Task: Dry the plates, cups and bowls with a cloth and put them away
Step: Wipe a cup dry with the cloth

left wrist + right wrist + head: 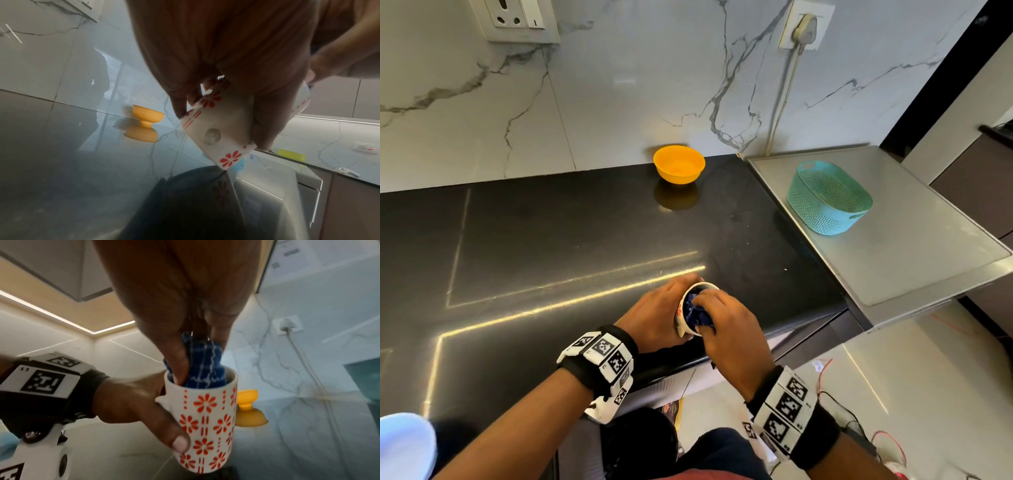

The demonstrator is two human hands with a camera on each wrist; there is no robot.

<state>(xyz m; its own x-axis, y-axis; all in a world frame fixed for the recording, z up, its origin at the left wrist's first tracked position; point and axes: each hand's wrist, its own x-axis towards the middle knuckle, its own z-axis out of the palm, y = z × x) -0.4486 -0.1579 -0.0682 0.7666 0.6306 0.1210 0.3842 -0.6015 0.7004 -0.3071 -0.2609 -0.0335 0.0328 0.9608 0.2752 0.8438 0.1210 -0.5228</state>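
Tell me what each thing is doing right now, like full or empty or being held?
mug: held up, cloth stuffed inside.
blue cloth: pushed into the mug.
left hand: grips the mug.
right hand: pinches the cloth.
orange bowl: upright, empty, on counter.
teal basket: upright, looks empty.

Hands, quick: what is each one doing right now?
Left hand: grips the white flowered mug.
Right hand: pinches the blue cloth, pushed inside the mug.

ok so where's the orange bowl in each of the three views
Head: orange bowl at upper centre, on the black counter against the marble wall.
Left wrist: left of centre, tilted by the camera angle, left of the flowered cup.
Right wrist: right of centre, behind the cup.
Shared landmark: the flowered cup, held in every view.
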